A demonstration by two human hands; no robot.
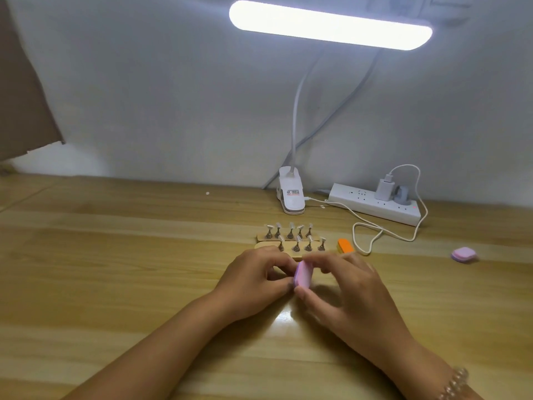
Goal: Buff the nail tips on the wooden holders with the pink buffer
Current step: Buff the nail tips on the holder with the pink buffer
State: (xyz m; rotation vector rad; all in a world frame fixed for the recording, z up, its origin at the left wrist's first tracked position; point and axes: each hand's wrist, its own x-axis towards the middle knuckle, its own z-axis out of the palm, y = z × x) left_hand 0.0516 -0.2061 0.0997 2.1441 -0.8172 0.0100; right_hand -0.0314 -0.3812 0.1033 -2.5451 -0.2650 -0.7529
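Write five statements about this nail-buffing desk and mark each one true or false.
1. The right hand grips the pink buffer. True.
2. The desk lamp is switched off. False: its bar glows brightly.
3. An orange block lies by the right end of the wooden holders. True.
4. The bead bracelet is on the left wrist. False: it is on the right wrist.
5. Nothing is plugged into the power strip. False: a white charger sits in it.
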